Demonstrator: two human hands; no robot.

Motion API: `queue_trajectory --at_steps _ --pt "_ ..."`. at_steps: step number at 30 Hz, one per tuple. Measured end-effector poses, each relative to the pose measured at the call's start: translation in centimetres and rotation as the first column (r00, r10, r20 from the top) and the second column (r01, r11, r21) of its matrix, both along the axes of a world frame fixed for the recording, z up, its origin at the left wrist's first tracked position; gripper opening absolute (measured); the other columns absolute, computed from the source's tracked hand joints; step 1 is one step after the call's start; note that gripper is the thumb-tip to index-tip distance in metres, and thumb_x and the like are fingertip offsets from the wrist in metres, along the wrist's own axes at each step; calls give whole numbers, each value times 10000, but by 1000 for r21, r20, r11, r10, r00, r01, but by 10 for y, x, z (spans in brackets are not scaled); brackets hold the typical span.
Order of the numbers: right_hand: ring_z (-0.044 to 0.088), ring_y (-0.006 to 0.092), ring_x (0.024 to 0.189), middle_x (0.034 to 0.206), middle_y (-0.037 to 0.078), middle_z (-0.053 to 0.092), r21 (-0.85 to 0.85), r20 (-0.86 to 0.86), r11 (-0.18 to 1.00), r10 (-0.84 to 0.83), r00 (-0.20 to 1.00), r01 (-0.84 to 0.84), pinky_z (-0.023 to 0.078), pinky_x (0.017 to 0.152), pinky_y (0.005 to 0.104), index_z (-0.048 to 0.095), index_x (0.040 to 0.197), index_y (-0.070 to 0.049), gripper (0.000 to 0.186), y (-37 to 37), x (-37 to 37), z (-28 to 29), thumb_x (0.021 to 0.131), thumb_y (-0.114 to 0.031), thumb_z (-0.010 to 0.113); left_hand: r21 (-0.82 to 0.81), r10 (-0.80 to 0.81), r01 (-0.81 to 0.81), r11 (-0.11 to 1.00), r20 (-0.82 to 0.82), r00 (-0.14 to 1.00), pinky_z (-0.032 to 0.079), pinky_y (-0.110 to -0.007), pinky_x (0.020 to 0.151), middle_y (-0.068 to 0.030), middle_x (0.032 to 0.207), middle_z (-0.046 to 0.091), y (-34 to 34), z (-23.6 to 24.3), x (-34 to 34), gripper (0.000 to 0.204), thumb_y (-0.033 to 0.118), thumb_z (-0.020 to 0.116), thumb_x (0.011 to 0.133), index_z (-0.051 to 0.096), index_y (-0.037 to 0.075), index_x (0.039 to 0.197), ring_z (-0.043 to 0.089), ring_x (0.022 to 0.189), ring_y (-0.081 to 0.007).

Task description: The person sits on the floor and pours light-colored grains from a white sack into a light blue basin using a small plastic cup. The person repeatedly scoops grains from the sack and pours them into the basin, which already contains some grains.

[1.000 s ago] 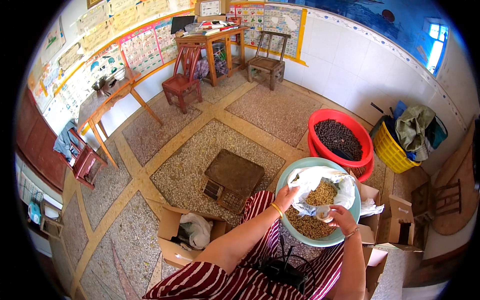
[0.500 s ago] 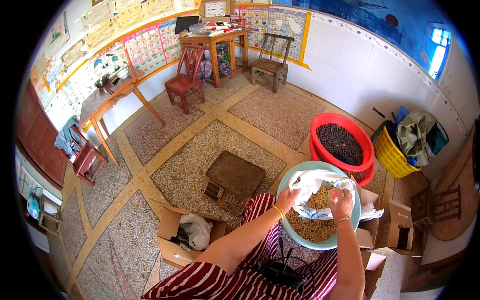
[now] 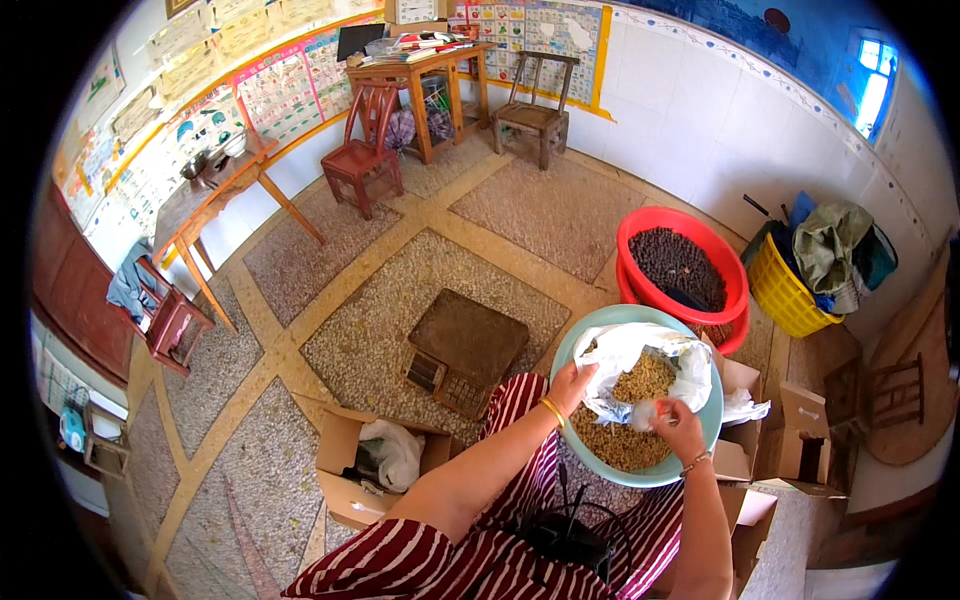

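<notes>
A pale blue-green basin rests in front of me, with small tan, grain-like pieces in it. Inside it a white plastic bag lies with its mouth spread, and more tan pieces show within. My left hand is closed on the bag's left edge. My right hand is over the basin's right side, fingers closed round a small translucent container with red on it; its exact kind is hard to make out. The container is low at the bag's near edge.
Two stacked red basins with dark round pieces stand beyond, beside a yellow basket of cloth. A platform scale sits on the floor ahead. Open cardboard boxes flank me on both sides. Chairs and tables line the walls.
My right hand has moved down and toward me with the container, which has tilted leftward. The bag's near edge has dropped, showing more pieces. My left hand keeps its grip.
</notes>
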State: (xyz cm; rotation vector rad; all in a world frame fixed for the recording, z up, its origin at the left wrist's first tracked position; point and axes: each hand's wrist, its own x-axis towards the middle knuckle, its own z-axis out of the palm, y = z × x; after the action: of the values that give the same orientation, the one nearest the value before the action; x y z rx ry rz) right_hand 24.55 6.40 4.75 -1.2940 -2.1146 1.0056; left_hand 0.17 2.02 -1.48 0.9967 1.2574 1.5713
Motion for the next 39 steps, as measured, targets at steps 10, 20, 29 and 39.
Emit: queue_trajectory --at_steps 10,20,29,39 --pt "538 324 925 950 153 553 146 532 983 13 847 -107 440 828 412 596 859 -54 281 -20 -9 -40 695 -278 638 -153 12 -26 988 -90 996 425 -259 757 -30 924 589 -6 18 -2 355 289 510 892 555 -1 1090 524 844 -104" --pt "521 327 961 1017 171 520 62 635 990 56 771 -123 446 823 401 574 952 -78 315 -20 -13 -57 700 -253 645 -40 57 -60 997 -68 996 412 -229 642 16 815 555 -3 10 1 338 288 511 891 570 -4 1051 486 725 -66" --pt "541 346 927 990 186 550 -17 598 960 233 767 -279 450 811 409 609 905 -69 273 -16 -14 -72 691 -236 637 114 165 -160 980 -32 986 403 -243 574 25 758 548 -4 10 5 326 309 519 881 585 2 971 470 636 -75" --pt "552 108 777 946 39 595 -620 -54 769 153 987 -153 467 661 247 535 1151 -43 501 -1 8 -63 762 -328 673 54 96 -90 995 -133 986 425 -263 732 -8 905 580 1 8 -5 326 252 532 875 565 -29 1038 507 808 -102"
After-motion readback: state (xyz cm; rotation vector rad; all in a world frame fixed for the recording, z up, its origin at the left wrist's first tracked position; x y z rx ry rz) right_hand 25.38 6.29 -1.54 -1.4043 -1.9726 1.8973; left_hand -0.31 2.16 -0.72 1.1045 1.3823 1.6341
